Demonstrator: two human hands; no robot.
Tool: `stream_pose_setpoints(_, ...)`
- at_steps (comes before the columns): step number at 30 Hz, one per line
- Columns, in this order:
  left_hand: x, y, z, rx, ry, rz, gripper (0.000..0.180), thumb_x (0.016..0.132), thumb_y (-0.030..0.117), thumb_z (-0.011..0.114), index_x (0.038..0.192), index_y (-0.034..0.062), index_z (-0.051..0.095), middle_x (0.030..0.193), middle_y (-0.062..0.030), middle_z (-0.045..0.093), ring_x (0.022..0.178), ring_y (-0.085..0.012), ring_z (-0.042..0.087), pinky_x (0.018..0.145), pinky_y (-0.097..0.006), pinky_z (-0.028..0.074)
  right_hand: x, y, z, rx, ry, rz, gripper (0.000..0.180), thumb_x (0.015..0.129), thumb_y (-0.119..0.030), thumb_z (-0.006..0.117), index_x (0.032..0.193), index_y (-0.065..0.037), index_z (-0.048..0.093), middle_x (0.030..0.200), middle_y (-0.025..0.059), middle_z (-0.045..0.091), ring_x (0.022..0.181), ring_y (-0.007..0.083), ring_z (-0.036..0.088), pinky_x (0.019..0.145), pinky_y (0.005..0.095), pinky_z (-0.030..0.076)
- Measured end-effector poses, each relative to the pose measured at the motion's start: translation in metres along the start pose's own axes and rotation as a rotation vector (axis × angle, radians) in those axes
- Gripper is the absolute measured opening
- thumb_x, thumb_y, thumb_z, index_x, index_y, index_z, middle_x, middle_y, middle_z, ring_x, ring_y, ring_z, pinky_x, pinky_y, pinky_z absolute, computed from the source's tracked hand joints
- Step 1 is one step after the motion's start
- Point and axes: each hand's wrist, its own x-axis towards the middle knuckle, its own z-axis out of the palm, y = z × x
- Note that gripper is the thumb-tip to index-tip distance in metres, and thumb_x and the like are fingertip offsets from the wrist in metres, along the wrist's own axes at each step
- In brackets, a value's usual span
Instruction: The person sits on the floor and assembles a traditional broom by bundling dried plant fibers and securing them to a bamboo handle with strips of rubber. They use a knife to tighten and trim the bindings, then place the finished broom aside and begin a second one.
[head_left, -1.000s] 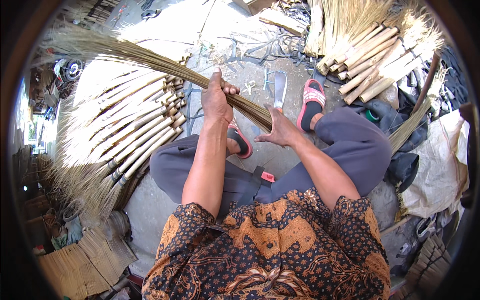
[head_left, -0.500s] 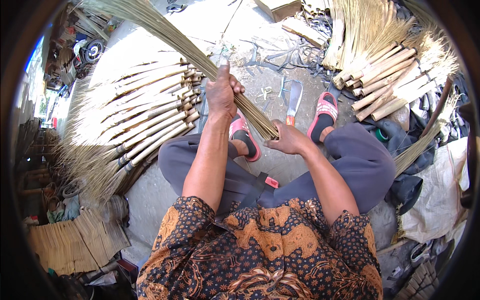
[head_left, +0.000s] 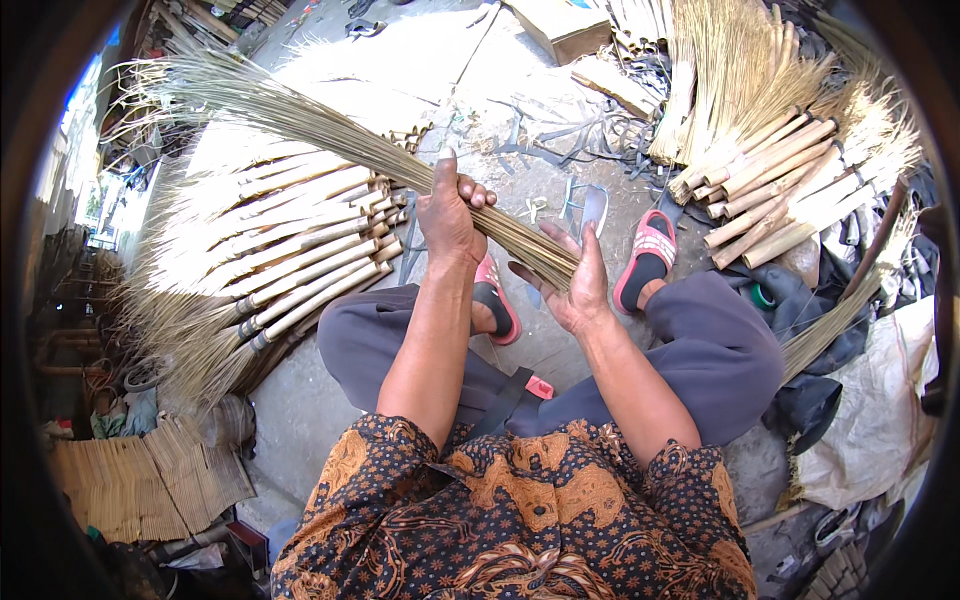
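Note:
A long bundle of thin straw-coloured broom sticks (head_left: 335, 130) slants across in front of me, its wispy ends fanning out at the upper left. My left hand (head_left: 452, 215) is closed around it near the cut end, thumb pointing up. At that cut end, my right hand (head_left: 580, 285) is open with fingers apart, its palm against the butts of the sticks. Behind the right fingertips lies a wide flat blade (head_left: 594, 205) on the floor; its handle is hidden by the hand.
A stack of brooms with bamboo handles (head_left: 310, 250) lies at my left. More bamboo-handled brooms (head_left: 775, 165) are heaped at the far right, near dark rubber strips (head_left: 560, 145). A white sack (head_left: 860, 400) sits at the right. My pink sandals (head_left: 650, 245) rest on the concrete floor.
My right hand has gone from closed around the cut end to open with its fingers spread. The bundle's feathery end has swung lower, and the left hand keeps its grip.

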Motion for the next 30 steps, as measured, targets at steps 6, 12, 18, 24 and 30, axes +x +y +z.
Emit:
stream_pose_setpoints(6, 0.008, -0.004, -0.005, 0.211, 0.112, 0.037, 0.033, 0.105, 0.032, 0.069, 0.084, 0.0124, 0.052, 0.061, 0.0019, 0.046, 0.052, -0.0126, 0.051, 0.052, -0.034, 0.051, -0.003, -0.023, 0.004, -1.223, 0.107, -0.54, 0.084, 0.102, -0.061, 0.057, 0.151, 0.006, 0.043, 0.145, 0.0258, 0.057, 0.13, 0.0416, 0.06, 0.108, 0.0509, 0.048)
stream_pose_setpoints(12, -0.032, -0.042, 0.007, 0.196, 0.029, -0.128, 0.034, 0.101, 0.034, 0.075, 0.09, 0.0087, 0.055, 0.065, -0.0006, 0.055, 0.052, -0.0124, 0.056, 0.05, -0.029, 0.051, -0.011, -0.012, 0.011, -1.77, 0.092, -0.341, 0.063, 0.087, -0.037, 0.08, 0.132, 0.002, 0.059, 0.113, 0.0265, 0.073, 0.106, 0.0463, 0.071, 0.091, 0.0515, 0.056)
stream_pose_setpoints(18, -0.047, -0.047, -0.002, 0.093, -0.15, -0.408, 0.036, 0.099, 0.038, 0.078, 0.089, 0.0112, 0.055, 0.064, 0.0012, 0.055, 0.053, -0.0106, 0.057, 0.051, -0.028, 0.049, -0.009, -0.019, 0.004, -1.502, -0.093, 0.103, 0.042, 0.089, -0.025, 0.073, 0.12, 0.003, 0.066, 0.099, 0.0271, 0.075, 0.102, 0.048, 0.072, 0.088, 0.0521, 0.057)
stream_pose_setpoints(24, -0.041, -0.058, -0.007, 0.286, -0.134, -0.333, 0.034, 0.098, 0.036, 0.079, 0.092, 0.0126, 0.055, 0.065, 0.0015, 0.056, 0.054, -0.0102, 0.057, 0.05, -0.028, 0.048, -0.011, -0.006, 0.005, -1.713, 0.058, -0.242, 0.042, 0.09, -0.029, 0.076, 0.116, 0.003, 0.069, 0.101, 0.0269, 0.075, 0.103, 0.046, 0.072, 0.086, 0.0505, 0.057)
stream_pose_setpoints(30, -0.04, -0.06, -0.014, 0.192, -0.136, -0.346, 0.033, 0.097, 0.035, 0.081, 0.094, 0.0124, 0.058, 0.067, 0.0005, 0.059, 0.056, -0.012, 0.06, 0.053, -0.029, 0.051, -0.009, -0.012, -0.001, -1.546, -0.059, -0.198, 0.029, 0.091, -0.028, 0.075, 0.099, 0.0, 0.067, 0.075, 0.0115, 0.068, 0.059, 0.0215, 0.067, 0.055, 0.0367, 0.054)
